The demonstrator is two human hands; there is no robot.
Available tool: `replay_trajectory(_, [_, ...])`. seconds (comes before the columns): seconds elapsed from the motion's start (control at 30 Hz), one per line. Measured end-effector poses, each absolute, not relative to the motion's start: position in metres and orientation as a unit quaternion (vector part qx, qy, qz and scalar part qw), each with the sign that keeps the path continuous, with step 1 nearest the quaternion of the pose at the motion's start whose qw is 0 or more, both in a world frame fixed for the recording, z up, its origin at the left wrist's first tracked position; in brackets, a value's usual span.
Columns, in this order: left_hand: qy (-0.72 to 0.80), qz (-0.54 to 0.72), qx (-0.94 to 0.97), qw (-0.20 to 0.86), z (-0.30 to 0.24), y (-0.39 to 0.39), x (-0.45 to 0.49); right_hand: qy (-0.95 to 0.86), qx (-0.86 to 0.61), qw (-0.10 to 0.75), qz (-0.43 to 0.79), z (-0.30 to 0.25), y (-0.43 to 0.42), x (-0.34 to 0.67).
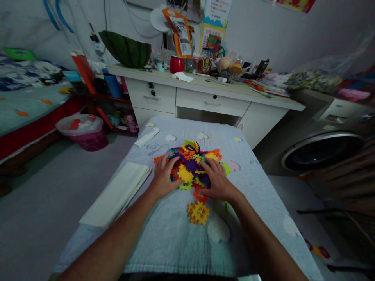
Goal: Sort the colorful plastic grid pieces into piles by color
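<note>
A heap of small, flat, toothed plastic pieces (191,160) in yellow, purple, orange, blue and green lies on a light blue cloth (175,234) spread over a table. My left hand (164,175) rests flat on the heap's left edge, fingers stretched out over the pieces. My right hand (216,181) lies flat on the heap's right side, fingers spread across purple and yellow pieces. A separate yellow grid-shaped assembly (199,212) sits on the cloth just below the heap, between my forearms. A green piece (222,207) shows beside my right wrist.
A folded pale cloth (118,193) lies at the table's left edge, a white remote-like bar (146,137) further back. Beyond stands a cream desk (205,99) with a halved watermelon (125,48) and clutter. A bed is at the left, a pink bin (83,132) on the floor, a washing machine (325,150) at the right.
</note>
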State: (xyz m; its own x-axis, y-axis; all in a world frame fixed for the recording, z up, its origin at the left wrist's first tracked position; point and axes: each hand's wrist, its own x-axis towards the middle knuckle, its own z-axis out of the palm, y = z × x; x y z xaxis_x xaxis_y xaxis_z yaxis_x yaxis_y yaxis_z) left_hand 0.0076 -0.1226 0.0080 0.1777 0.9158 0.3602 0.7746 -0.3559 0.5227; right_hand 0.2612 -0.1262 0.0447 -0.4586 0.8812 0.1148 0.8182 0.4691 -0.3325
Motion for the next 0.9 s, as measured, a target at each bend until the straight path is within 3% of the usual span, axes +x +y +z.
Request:
replay_trajectory(0.1, [0.556,0.296,0.768,0.115,0.007,-0.122,0.005,-0.826,-0.539,0.131,0.099,0.034,-0.130,0.266])
replay_trajectory(0.4, [0.516,0.208,0.813,0.171,0.003,-0.124,-0.004,-0.824,-0.512,0.228,0.076,0.022,-0.116,0.272])
replay_trajectory(0.77, [0.489,0.236,0.813,0.210,0.001,-0.126,0.009,-0.795,-0.439,0.382,0.167,0.009,-0.097,0.265])
replay_trajectory(0.9, [0.487,0.256,0.813,0.190,0.003,-0.128,0.010,-0.762,-0.460,0.435,0.135,0.015,-0.100,0.271])
